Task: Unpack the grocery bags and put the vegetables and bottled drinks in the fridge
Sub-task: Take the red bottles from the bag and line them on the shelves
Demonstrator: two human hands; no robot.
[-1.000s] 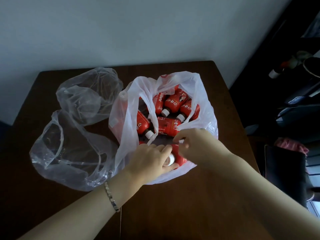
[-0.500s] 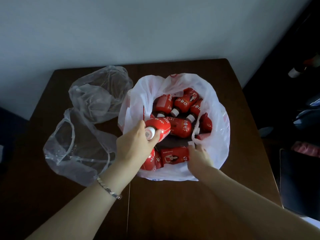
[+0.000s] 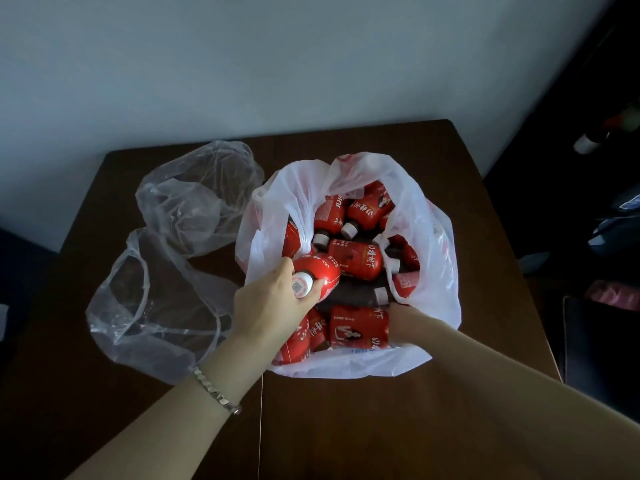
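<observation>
A white plastic bag stands open on the dark wooden table, filled with several red-labelled drink bottles with white caps. My left hand grips one red bottle by its neck, cap towards me, lifted at the bag's left rim. My right hand reaches into the bag's near right side, its fingers round the end of another red bottle lying on its side. Most of the right hand's fingers are hidden behind that bottle.
Two clear plastic bags lie crumpled on the table to the left of the white bag. A pale wall runs behind the table. Dark furniture and clutter fill the right side beyond the table edge.
My left hand has taken one bottle and lifted it out of the pile. My right hand has moved down to a bottle lying at the near side of the bag.
</observation>
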